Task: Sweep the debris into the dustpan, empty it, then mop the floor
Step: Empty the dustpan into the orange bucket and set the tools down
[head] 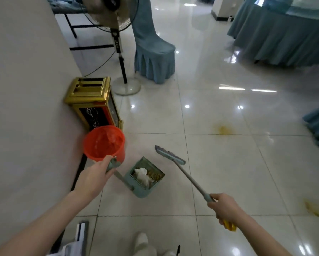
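Reflected lights glint on a glossy cream tile floor [219, 172]. A white wall [25, 89] runs along 9 o'clock; a pedestal fan [116, 19] and blue-skirted chair [153, 58] stand at 12, a draped table [284, 37] at 2 o'clock.

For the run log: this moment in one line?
debris in dustpan, not emptied | left hand: grips dustpan handle | right hand: grips broom | floor: yellow stain, unmopped

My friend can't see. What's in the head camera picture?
A person's left hand holds the handle of a teal plastic dustpan full of debris beside an orange plastic bucket, while the right hand holds a teal long-handled broom.
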Motion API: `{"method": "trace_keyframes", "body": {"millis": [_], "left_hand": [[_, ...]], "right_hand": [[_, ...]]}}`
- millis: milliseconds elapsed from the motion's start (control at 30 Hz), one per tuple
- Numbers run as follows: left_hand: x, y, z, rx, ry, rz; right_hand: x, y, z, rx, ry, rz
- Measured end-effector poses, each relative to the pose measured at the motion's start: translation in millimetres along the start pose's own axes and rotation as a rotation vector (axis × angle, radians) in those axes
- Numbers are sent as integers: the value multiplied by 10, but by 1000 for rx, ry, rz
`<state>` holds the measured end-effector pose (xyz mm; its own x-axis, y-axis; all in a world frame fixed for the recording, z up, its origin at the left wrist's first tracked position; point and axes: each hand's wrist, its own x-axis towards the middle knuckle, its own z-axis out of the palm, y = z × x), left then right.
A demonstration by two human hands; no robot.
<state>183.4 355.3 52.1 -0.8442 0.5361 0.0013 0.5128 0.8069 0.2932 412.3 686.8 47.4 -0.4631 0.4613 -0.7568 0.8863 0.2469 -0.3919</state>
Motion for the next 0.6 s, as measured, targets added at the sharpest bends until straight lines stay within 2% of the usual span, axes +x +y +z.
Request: {"method": "trace_keyframes", "body": {"millis": [233, 400, 500, 600], "left_hand": [[-112, -256, 69, -71, 15, -99], [-201, -147, 219, -111, 67, -223], [-272, 51, 422, -75, 70, -327], [-425, 596, 531, -5, 78, -459]], "right_hand": [[278, -385, -72, -102, -18, -61], [622, -575, -372, -219, -85, -117], [889, -588, -652, -310, -113, -157], [1136, -489, -1003, -394, -126, -228]]}}
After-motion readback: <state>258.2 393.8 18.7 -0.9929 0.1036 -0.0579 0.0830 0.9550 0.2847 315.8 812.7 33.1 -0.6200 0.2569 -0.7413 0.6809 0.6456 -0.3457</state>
